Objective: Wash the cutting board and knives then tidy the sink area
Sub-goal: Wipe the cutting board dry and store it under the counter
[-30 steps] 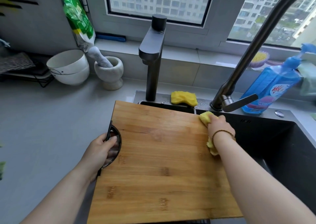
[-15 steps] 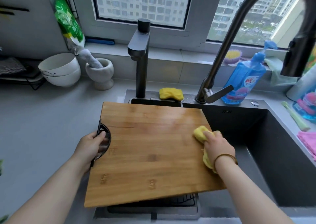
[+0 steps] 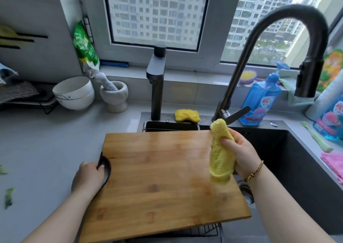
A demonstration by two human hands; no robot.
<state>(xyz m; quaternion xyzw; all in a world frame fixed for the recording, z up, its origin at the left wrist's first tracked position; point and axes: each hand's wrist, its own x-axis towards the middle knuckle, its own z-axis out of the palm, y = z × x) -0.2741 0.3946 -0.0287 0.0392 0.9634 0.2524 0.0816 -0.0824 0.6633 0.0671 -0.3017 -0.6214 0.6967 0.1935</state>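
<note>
Sink [image 3: 306, 168]: dark basin. The right part is open, a drain shows near the board's edge, and there are no knives in view.

Cutting board [image 3: 161, 177]: lies flat across the left part of the sink, its near edge over a wire rack [image 3: 194, 231]. It is likely bridged there so it stays steady and drips into the basin. The surface looks damp.

Faucet [image 3: 278, 38] arches over the basin. No water is visible.

Left hand [image 3: 89, 177]: curled round the black handle [image 3: 106, 170] at the board's left edge, bracing it.

Right hand [image 3: 241, 153]: clamped on a yellow cloth [image 3: 220, 155], which is lifted off the board and hangs over its right side. This is probably a pause between wipes or a move to rinse.

The hands are well apart.

Containers:
- 2 white bowls [image 3: 74, 94] are stacked on the counter, and the top one looks empty.
- The mortar [image 3: 115, 97] holds 1 pestle [image 3: 105, 83], which leans left.
- The blue soap bottle [image 3: 259, 101] stands behind the sink and looks mostly full.

A yellow sponge [image 3: 187, 115] sits on the sink ledge.
</note>
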